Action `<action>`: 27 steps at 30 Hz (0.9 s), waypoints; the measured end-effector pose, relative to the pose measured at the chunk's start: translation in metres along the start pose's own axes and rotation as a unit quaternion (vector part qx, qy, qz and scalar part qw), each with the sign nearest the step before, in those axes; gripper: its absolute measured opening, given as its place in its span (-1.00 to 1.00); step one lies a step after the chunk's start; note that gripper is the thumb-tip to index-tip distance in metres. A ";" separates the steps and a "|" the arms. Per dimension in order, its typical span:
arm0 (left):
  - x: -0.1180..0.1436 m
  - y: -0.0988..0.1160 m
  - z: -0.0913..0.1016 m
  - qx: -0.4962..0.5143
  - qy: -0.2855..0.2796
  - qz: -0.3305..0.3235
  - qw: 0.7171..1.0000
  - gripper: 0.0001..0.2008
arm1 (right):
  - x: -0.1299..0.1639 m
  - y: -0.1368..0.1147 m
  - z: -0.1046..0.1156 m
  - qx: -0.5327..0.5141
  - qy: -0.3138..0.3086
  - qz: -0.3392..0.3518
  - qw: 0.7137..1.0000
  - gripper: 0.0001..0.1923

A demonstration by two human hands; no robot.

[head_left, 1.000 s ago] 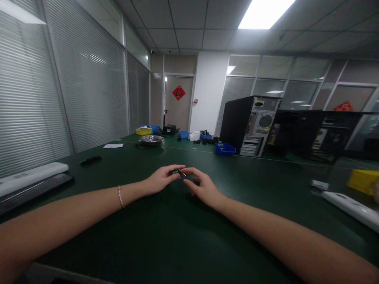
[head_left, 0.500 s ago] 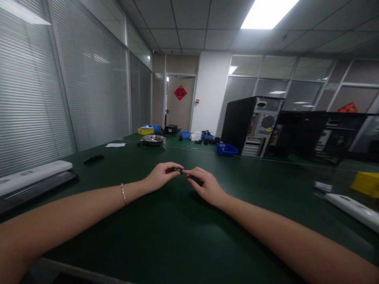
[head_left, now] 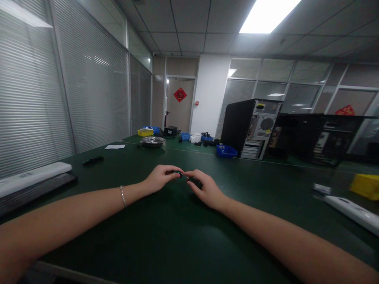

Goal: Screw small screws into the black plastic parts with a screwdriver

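Left hand (head_left: 161, 178) pinches small dark piece (head_left: 178, 173), flecked green, above bench (head_left: 177, 236); right hand (head_left: 209, 190) grips black-handled tool (head_left: 195, 182), thin pale shaft (head_left: 185, 176) pointing toward piece; finer detail too small to tell.

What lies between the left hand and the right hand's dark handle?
In the head view, a small green-black part at the left hand, then a thin shaft reaching the dark handle.
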State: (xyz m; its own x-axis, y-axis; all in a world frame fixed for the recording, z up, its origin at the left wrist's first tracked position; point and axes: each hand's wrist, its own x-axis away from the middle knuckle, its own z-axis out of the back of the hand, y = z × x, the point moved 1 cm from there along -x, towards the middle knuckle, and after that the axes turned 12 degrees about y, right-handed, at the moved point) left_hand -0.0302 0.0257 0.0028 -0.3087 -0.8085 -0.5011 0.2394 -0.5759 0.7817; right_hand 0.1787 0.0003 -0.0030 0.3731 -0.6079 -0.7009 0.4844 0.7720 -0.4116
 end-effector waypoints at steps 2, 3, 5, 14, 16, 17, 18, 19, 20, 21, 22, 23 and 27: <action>0.000 0.001 -0.001 0.011 0.000 0.007 1.000 -0.74 | 0.001 0.001 -0.001 0.000 0.000 0.006 1.000 -0.68; 0.001 0.002 -0.001 0.017 -0.002 0.011 1.000 -0.73 | 0.001 0.001 -0.001 -0.002 0.000 0.009 1.000 -0.68; 0.001 0.003 -0.001 0.029 -0.007 0.019 0.999 -0.73 | 0.001 0.000 0.000 -0.007 0.001 0.013 1.000 -0.69; 0.001 -0.005 -0.005 0.077 0.001 0.049 0.996 -0.71 | 0.001 -0.001 0.001 -0.022 0.013 0.024 0.999 -0.72; 0.000 -0.006 -0.006 0.090 -0.003 0.049 0.995 -0.71 | 0.001 -0.002 0.001 -0.026 0.018 0.024 0.999 -0.73; 0.000 -0.006 -0.007 0.094 -0.005 0.049 0.994 -0.71 | 0.001 -0.003 0.001 -0.026 0.020 0.023 0.999 -0.74; 0.000 -0.005 -0.007 0.095 -0.005 0.049 0.994 -0.71 | 0.000 -0.004 0.001 -0.025 0.021 0.023 0.999 -0.75; 0.000 -0.005 -0.007 0.093 -0.003 0.049 0.994 -0.72 | 0.000 -0.005 0.001 -0.023 0.023 0.021 0.999 -0.75; 0.000 -0.004 -0.007 0.088 0.000 0.049 0.995 -0.72 | 0.000 -0.005 0.001 -0.020 0.026 0.020 0.999 -0.75; 0.000 -0.003 -0.007 0.081 0.005 0.049 0.995 -0.72 | 0.000 -0.005 0.001 -0.018 0.028 0.018 0.999 -0.74; 0.000 -0.002 -0.006 0.074 0.010 0.051 0.996 -0.71 | -0.001 -0.005 0.001 -0.014 0.031 0.014 0.999 -0.74; -0.001 -0.002 -0.006 0.067 0.017 0.054 0.996 -0.71 | -0.001 -0.004 0.001 -0.011 0.034 0.010 0.999 -0.73; -0.002 -0.002 -0.005 0.066 0.036 0.055 0.996 -0.69 | -0.001 -0.001 0.001 -0.004 0.047 -0.013 0.999 -0.74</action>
State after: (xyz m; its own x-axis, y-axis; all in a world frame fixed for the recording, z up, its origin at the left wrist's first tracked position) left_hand -0.0257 0.0284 0.0004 -0.2196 -0.8750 -0.4314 0.1440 -0.4664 0.8728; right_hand 0.1788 -0.0001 -0.0009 0.2849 -0.6074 -0.7416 0.4864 0.7582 -0.4341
